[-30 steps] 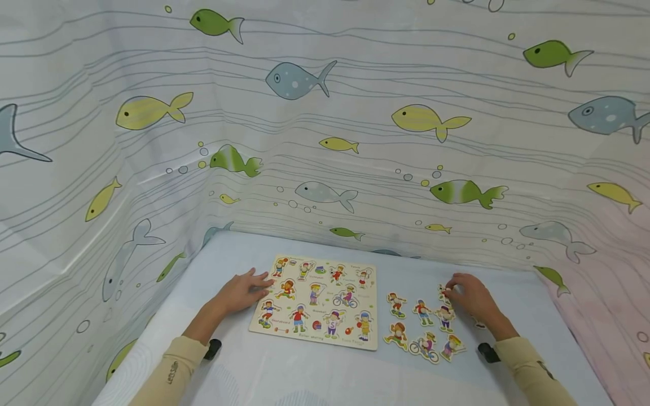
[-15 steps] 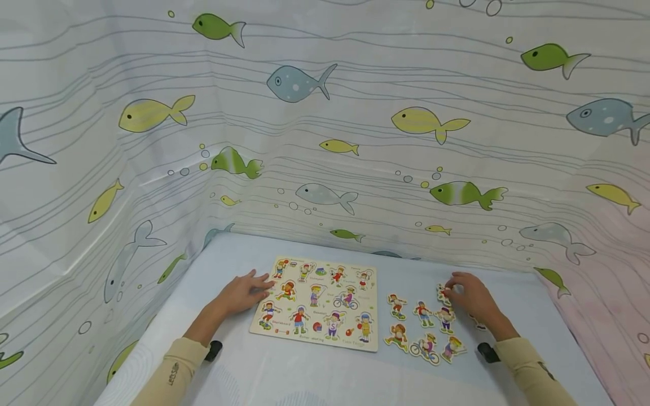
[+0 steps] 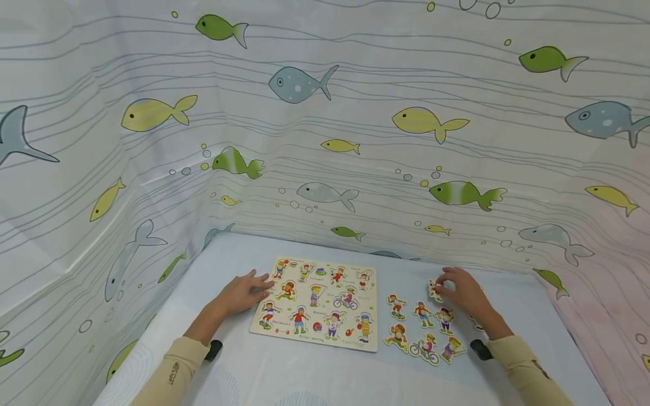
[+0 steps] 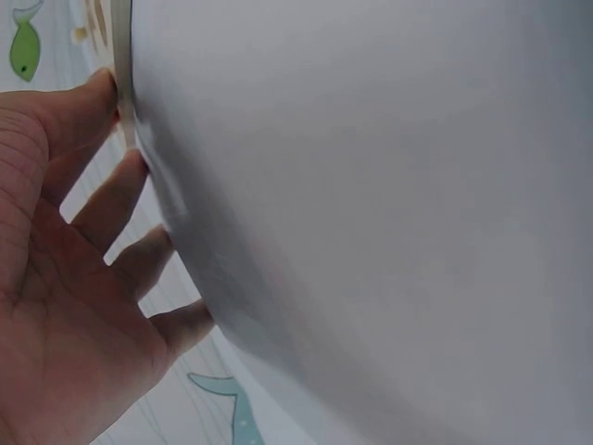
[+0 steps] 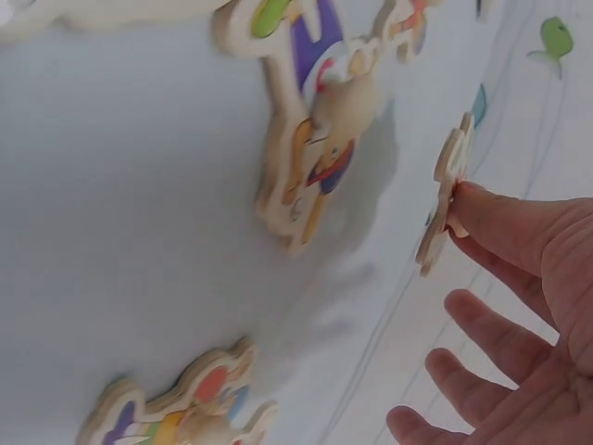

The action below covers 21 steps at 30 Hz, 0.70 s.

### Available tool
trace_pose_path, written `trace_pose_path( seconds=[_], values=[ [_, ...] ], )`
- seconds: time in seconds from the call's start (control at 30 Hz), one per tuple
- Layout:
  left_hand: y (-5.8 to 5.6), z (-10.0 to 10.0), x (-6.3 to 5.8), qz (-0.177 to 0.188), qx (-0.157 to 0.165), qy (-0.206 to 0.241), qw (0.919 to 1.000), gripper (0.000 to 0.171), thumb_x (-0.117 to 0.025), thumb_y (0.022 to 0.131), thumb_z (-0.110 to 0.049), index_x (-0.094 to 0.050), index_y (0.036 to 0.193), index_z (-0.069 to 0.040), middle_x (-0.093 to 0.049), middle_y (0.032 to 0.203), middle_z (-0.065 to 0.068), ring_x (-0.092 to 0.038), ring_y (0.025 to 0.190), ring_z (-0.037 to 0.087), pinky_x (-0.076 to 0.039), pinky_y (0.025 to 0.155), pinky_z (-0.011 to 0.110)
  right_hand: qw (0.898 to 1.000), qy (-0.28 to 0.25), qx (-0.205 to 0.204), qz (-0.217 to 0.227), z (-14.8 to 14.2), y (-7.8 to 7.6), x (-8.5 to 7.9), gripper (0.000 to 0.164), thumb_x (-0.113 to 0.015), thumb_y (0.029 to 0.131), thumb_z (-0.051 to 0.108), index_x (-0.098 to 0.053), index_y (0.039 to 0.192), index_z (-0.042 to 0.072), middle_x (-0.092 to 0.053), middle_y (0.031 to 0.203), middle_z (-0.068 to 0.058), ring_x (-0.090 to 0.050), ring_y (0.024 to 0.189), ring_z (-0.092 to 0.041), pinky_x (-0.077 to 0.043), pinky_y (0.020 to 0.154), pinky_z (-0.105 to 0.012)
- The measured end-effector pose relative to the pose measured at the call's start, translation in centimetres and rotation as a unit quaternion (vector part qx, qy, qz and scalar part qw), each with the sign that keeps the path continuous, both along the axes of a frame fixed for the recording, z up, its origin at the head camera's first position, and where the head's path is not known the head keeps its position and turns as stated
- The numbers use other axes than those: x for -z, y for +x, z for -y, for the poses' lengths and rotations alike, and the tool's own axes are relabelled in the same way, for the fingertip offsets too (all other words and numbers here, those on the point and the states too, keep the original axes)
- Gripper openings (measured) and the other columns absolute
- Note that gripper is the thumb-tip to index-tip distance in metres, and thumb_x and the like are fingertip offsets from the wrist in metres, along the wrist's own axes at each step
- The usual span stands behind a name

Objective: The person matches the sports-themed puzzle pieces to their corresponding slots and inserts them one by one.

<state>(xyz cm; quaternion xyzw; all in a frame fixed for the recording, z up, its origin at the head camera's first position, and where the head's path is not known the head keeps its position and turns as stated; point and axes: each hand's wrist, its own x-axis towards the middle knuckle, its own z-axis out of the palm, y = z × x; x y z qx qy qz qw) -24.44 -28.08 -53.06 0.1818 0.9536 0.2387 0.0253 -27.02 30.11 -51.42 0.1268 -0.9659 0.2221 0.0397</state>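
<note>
- Left hand (image 3: 242,293): spread fingers touch the puzzle board (image 3: 299,298)'s left edge.
- Right hand (image 3: 463,292): thumb and forefinger pinch a wooden puzzle piece (image 3: 434,291).
- That piece: right of the board, near other figure pieces (image 3: 424,314).

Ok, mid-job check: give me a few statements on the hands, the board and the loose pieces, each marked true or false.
1. The right hand pinches a wooden puzzle piece. True.
2. The left hand grips a loose piece. False: it touches the left edge of the puzzle board.
3. The loose cyclist piece lies to the right of the board. True.
4. The right hand is over the board. False: it is off to the board's right.
5. Both sleeves are dark blue. False: they are beige.
</note>
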Motion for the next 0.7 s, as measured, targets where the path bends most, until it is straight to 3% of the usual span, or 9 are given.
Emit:
trace_pose_path(
  seconds=[0.3,0.7],
  values=[
    [-0.2,0.1,0.4,-0.002,-0.004,-0.010,0.9999,0.035,-0.067,0.095,-0.028,-0.068,0.127,-0.013,-0.053,0.142,0.013,-0.034,0.136,0.051,-0.021,0.101,0.077,0.999,0.002,-0.032,-0.027,1.7,-0.5,-0.7,0.006,-0.078,0.085,0.013,-0.073,0.088,0.012,-0.055,0.132,-0.030,-0.044,0.126,-0.051,-0.033,0.101,-0.068],
    [-0.5,0.3,0.6,-0.002,0.001,-0.016,0.9999,0.036,-0.066,0.096,-0.031,-0.068,0.128,-0.015,-0.053,0.142,0.012,-0.035,0.136,0.050,-0.022,0.101,0.077,0.999,0.003,-0.047,-0.018,4.1,-0.9,-1.2,0.006,-0.077,0.087,0.016,-0.074,0.092,0.015,-0.055,0.136,-0.024,-0.041,0.131,-0.048,-0.031,0.104,-0.068]
  ],
)
